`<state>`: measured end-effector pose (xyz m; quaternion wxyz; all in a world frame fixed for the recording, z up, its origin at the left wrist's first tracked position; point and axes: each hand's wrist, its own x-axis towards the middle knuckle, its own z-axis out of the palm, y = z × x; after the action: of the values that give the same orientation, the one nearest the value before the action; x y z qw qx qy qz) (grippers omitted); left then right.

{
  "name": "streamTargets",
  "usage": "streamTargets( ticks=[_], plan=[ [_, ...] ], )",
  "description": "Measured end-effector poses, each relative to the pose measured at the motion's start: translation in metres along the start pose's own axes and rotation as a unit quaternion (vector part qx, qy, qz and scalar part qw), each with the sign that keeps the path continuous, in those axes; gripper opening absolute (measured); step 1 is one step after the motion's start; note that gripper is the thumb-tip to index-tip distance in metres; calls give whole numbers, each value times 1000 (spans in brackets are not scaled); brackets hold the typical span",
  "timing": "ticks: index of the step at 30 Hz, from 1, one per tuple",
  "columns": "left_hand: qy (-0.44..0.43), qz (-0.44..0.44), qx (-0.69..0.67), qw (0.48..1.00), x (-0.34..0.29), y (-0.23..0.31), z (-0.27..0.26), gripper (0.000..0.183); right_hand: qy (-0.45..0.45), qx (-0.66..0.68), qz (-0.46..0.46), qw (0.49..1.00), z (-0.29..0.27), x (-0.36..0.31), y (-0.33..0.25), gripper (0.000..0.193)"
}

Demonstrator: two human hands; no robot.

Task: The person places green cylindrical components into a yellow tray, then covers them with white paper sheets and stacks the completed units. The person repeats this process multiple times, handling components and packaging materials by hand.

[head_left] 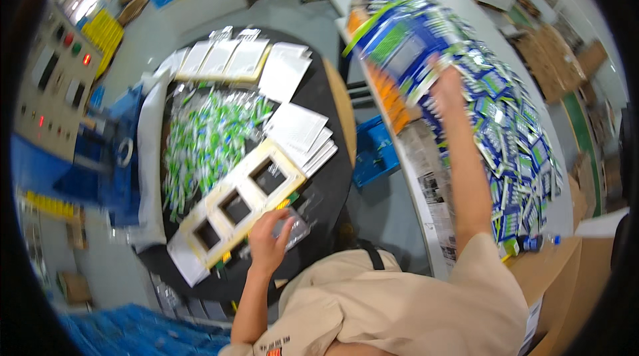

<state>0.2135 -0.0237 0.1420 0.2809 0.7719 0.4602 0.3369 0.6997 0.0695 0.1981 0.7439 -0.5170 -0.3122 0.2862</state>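
My right hand [447, 90] reaches out over the long table at the right. It is closed on the lower edge of a blue and green printed package [397, 46] with a shiny surface, held tilted above a heap of smaller blue and green packs [509, 123]. On the round table, my left hand [267, 239] is beside the near edge of a cream frame [249, 203] with three square openings. Its thumb and fingers are apart, and I see nothing between them. Clear plastic [297, 228] lies just right of those fingers.
Many small green and white pieces [210, 136] lie beyond the frame. White cards [297, 131] are stacked beside it, and a second cream holder [223, 60] carries white cards. A control panel [56, 83] stands left. Between the tables sits a blue bin [374, 153].
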Motion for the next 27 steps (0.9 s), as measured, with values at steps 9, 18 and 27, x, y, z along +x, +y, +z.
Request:
streamTargets(
  ticks=[9,18,27],
  plan=[
    [-136,-31,264,954,-56,-59,35,37,136,-98,11,986,-7,69,103,17],
    [-173,-6,256,951,-77,-82,45,13,-632,-394,-376,551,135,-299,154,22],
    [211,-69,201,954,-125,-88,16,21,-749,-377,-208,503,158,-280,170,19]
  ],
)
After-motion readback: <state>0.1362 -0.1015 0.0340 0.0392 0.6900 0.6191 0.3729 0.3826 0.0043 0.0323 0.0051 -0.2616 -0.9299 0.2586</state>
